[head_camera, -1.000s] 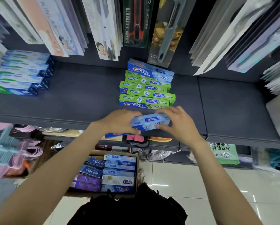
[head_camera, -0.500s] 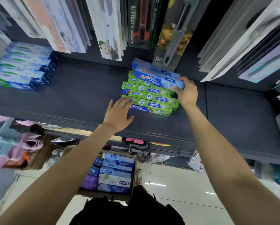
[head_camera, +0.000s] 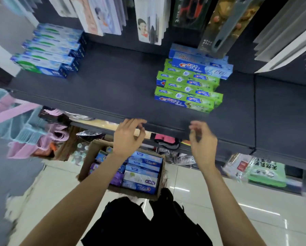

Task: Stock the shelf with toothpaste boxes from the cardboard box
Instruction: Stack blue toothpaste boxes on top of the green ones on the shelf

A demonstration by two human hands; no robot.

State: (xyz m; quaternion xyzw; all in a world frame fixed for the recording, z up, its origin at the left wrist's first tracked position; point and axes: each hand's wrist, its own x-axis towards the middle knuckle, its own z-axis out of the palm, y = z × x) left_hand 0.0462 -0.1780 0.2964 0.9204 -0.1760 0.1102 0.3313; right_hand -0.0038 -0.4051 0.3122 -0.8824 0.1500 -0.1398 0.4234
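Note:
A stack of green and blue toothpaste boxes [head_camera: 187, 86] lies on the dark shelf [head_camera: 113, 89], with a blue box [head_camera: 202, 67] on top. Below on the floor sits the cardboard box [head_camera: 88, 157], holding several blue, white and purple toothpaste boxes [head_camera: 143, 173]. My left hand [head_camera: 128, 137] hovers at the shelf's front edge above the cardboard box, fingers loosely curled and holding nothing. My right hand [head_camera: 202, 139] is level with it to the right, blurred, fingers apart and holding nothing.
Another stack of blue toothpaste boxes [head_camera: 49, 50] lies at the shelf's left end. Hanging packaged goods [head_camera: 148, 20] dangle above the shelf. Pink and blue hangers [head_camera: 22, 125] sit lower left. A lower shelf holds packets [head_camera: 266, 171]. The floor is glossy white tile.
Both hands held a blue box at the shelf edge, then the right hand laid it on top of the stack. Both hands have since pulled back to the shelf's front edge, empty.

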